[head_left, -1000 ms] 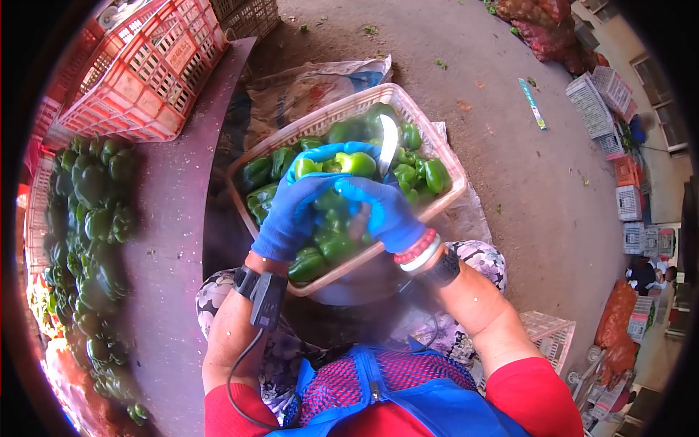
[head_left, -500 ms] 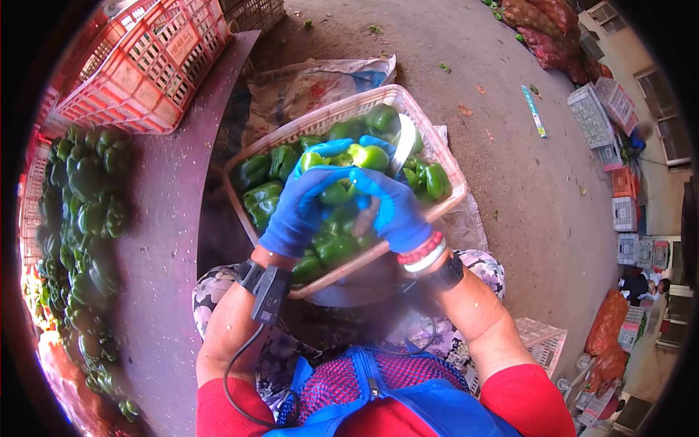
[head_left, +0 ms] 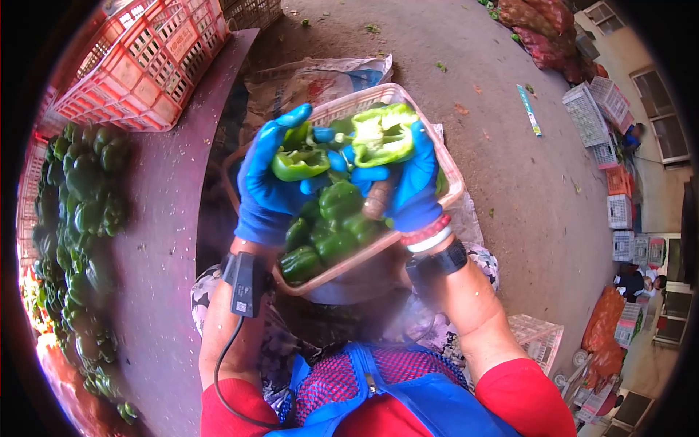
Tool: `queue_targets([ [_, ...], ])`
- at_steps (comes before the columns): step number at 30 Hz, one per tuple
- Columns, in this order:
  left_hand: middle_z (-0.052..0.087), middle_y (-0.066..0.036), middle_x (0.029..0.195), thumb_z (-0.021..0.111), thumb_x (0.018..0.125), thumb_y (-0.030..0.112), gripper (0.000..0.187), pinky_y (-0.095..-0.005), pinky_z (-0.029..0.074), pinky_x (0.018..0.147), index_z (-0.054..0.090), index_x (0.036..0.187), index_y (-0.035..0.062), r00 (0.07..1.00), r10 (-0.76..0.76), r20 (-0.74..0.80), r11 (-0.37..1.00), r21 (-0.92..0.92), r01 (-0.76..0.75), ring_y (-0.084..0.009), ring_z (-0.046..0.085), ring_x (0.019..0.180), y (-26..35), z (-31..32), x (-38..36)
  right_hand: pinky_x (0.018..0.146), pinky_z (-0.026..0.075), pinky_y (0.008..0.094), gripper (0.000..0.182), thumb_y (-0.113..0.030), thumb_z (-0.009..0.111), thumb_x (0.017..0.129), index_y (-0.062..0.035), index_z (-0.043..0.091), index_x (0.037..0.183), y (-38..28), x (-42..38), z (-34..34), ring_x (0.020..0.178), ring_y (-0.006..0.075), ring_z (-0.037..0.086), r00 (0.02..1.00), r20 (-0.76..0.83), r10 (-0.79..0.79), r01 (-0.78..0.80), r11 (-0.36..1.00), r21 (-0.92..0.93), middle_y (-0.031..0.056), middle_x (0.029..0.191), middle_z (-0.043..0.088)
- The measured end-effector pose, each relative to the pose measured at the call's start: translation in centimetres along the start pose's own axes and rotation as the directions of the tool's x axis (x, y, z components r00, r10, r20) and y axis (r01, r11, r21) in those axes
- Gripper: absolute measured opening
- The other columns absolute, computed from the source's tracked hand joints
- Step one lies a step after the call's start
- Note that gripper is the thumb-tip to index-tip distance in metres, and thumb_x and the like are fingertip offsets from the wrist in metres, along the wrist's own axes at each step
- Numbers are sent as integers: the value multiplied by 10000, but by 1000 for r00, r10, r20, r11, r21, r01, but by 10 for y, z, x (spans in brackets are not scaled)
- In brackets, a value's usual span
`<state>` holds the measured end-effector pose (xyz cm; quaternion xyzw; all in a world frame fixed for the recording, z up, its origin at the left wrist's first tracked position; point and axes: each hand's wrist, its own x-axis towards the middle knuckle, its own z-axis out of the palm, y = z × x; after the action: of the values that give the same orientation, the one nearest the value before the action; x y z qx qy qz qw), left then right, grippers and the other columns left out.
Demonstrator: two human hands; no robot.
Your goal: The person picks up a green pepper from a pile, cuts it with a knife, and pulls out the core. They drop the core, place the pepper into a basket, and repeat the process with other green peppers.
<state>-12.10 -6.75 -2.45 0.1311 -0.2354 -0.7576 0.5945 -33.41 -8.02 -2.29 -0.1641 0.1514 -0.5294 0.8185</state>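
A green bell pepper is split apart between my two blue-gloved hands, above a basket. My left hand is closed on one pepper piece, its hollow inside showing. In my right hand is the other pepper half, cut face up with pale core and seeds visible. A brown handle also sticks out of the right palm; its blade is hidden. Beneath both hands, the pale pink plastic basket holds several whole green bell peppers.
On the left, a purplish board bears a long heap of green peppers. A red-pink crate stands at its far end. Sacking lies under the basket. Stacked crates, full sacks and people line the far right.
The pepper has come apart into two pieces, and my hands have spread and turned up to show the insides. The curved white blade seen earlier is out of sight.
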Motion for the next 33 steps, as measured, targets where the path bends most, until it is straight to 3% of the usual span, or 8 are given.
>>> queue_targets([
  [4,611,-164,1124,565,995,368,492,-249,518,541,525,1395,83,958,-178,-225,880,399,257,-256,659,895,26,2,-8,561,466,323,767,-689,590,871,-58,553,1305,-37,-6,-4,718,232,565,999,15,37,-36,999,-27,213,1078,641],
  [6,623,-103,1055,701,912,246,452,-229,498,551,561,1312,87,855,-225,-467,441,733,517,-151,638,784,22,4,-15,550,442,311,762,-690,589,874,-67,561,1312,-51,-13,-15,684,219,529,998,-53,36,-40,996,-77,230,1093,641],
  [10,505,-236,1386,656,894,499,776,-462,498,927,424,1437,-4,965,-25,-261,-721,673,163,-368,534,1246,-73,-52,-68,547,472,325,663,-622,564,931,-81,561,1313,-54,-25,-25,723,261,585,991,-128,-39,30,997,-71,225,1130,645],
  [12,335,-281,1545,562,919,567,912,-566,292,1126,263,1528,-43,978,-41,-202,-823,563,82,-447,343,1418,-112,-55,-90,545,490,339,624,-597,552,950,-86,561,1308,-51,-29,-27,767,289,621,987,-150,-56,39,992,-117,214,1148,646],
  [20,242,-281,1595,521,936,515,874,-587,81,1208,242,1540,-53,941,71,-332,-837,494,237,-432,208,1490,-140,-70,-59,472,533,352,505,-515,577,967,-56,603,1175,-41,-41,-18,628,251,670,966,-242,-97,52,981,-185,120,942,705],
  [24,332,-298,1546,549,922,577,861,-554,254,1175,367,1485,-49,870,-220,-442,-720,675,161,-441,350,1422,-79,-21,-61,478,532,340,444,-476,562,990,-85,605,1195,-33,-40,-7,710,209,687,986,-154,-63,27,973,-229,73,976,703],
  [28,695,-147,995,566,988,417,468,-398,582,774,580,1258,35,834,-335,-440,608,575,547,-267,698,911,-18,15,-42,721,544,282,417,-374,570,1014,-66,579,1294,-15,-49,-2,918,139,661,988,-94,-123,77,919,-386,51,1082,678],
  [33,671,-81,938,594,980,364,391,-287,541,626,574,1186,33,883,-270,-385,560,683,469,-149,655,741,-25,32,-44,963,476,296,424,-213,610,1002,-44,508,1378,17,-53,4,1096,153,593,986,147,-83,163,688,-707,79,1221,619],
])
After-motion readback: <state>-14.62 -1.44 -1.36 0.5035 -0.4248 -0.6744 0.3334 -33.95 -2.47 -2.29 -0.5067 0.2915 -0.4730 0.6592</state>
